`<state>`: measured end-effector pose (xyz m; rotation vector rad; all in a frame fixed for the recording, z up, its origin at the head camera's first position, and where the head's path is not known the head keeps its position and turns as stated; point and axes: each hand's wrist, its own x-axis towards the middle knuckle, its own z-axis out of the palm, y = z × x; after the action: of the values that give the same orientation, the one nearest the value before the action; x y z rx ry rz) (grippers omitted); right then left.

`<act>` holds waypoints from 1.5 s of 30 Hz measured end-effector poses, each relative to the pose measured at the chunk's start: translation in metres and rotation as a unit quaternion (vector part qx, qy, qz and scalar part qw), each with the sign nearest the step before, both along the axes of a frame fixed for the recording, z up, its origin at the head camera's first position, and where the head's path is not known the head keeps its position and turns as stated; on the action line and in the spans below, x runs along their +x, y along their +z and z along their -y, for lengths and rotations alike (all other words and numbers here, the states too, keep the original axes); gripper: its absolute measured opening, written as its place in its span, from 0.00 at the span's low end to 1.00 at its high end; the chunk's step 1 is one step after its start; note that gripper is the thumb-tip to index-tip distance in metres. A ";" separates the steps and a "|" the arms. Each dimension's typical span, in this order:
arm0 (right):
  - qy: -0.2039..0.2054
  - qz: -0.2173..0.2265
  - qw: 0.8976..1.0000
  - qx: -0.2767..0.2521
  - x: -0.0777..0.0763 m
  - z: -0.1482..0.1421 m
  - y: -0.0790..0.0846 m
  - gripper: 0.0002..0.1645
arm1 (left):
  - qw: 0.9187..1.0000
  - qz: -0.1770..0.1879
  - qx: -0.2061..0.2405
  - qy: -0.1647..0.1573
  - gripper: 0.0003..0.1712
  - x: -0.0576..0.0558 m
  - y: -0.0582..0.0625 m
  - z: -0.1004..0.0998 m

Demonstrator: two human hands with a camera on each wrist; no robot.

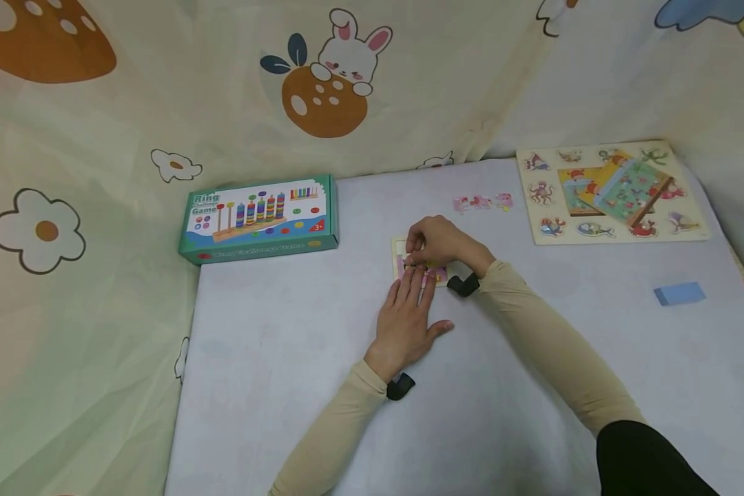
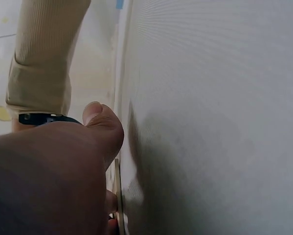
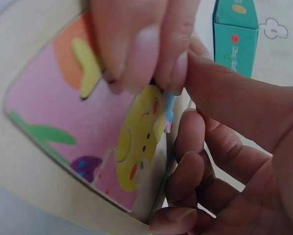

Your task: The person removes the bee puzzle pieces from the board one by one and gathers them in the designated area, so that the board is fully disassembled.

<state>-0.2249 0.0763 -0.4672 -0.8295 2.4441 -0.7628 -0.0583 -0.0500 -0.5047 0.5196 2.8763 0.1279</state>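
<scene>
A small pink jigsaw puzzle (image 3: pixel 38 98) with a yellow animal face lies in a pale tray (image 1: pixel 397 249) mid-table. My left hand (image 1: pixel 406 320) presses straight fingers on its near part, thumb spread to the side. From the right, my right hand (image 1: pixel 443 241) reaches over the tray with thumb and forefinger together. In the right wrist view it pinches a small blue-and-pink puzzle piece (image 3: pixel 169 110), mostly hidden behind fingertips, at the edge of the yellow face. Its other fingers curl beside the tray. The left wrist view shows mainly the back of my left hand (image 2: pixel 53 176).
Several loose pink puzzle pieces (image 1: pixel 482 202) lie behind the right hand. A green ring-game box (image 1: pixel 260 219) stands at the back left. At the back right lies a sea-animal board (image 1: pixel 548 207) with two picture boards (image 1: pixel 632 189) on top. A blue block (image 1: pixel 680 293) lies nearer.
</scene>
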 end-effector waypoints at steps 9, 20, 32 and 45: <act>-0.001 0.027 0.999 -0.028 0.001 -0.003 0.003 0.08 | 1.000 0.000 0.004 0.004 0.54 0.000 0.000 0.000; -0.008 0.011 0.997 -0.078 0.001 -0.006 -0.001 0.07 | 1.000 -0.010 0.009 0.002 0.55 0.000 0.000 -0.001; -0.085 0.072 0.980 -0.164 -0.008 -0.028 0.000 0.08 | 1.000 -0.001 0.005 0.008 0.55 -0.001 0.000 -0.001; -0.207 -0.007 0.969 -0.136 -0.010 -0.048 -0.009 0.16 | 1.000 0.006 0.007 0.007 0.56 -0.001 0.000 0.000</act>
<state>-0.2346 0.1248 -0.4758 -0.4124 2.5950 -1.2680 -0.0596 -0.0497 -0.5050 0.4992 2.8690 0.1534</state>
